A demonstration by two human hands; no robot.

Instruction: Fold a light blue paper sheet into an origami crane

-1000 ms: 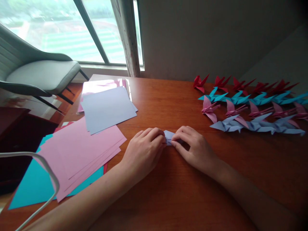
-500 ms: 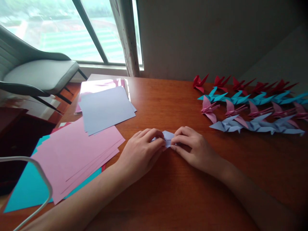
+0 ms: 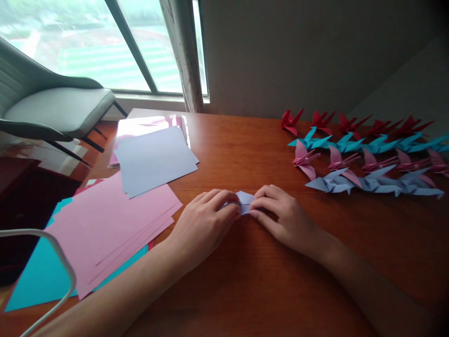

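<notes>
A small piece of folded pale lavender-blue paper [image 3: 246, 198] lies at the middle of the wooden table [image 3: 259, 281]. My left hand [image 3: 209, 214] pinches its left end between thumb and curled fingers. At the right end, the fingertips of my right hand [image 3: 277, 208] close on the paper's edge. Only the middle of the folded paper shows; both its ends are hidden under my fingers.
Pale blue sheets [image 3: 157, 161] overlap pink sheets [image 3: 119, 220] and turquoise sheets [image 3: 38, 276] on the left. A white cable [image 3: 65, 262] curves in front. Rows of red [image 3: 290, 122], turquoise [image 3: 345, 142], pink [image 3: 304, 160] and pale blue paper cranes [image 3: 336, 181] stand at right.
Both hands keep hold of the folded paper in nearly the same place. My left fingers have shifted very slightly, and the rest looks unchanged.
</notes>
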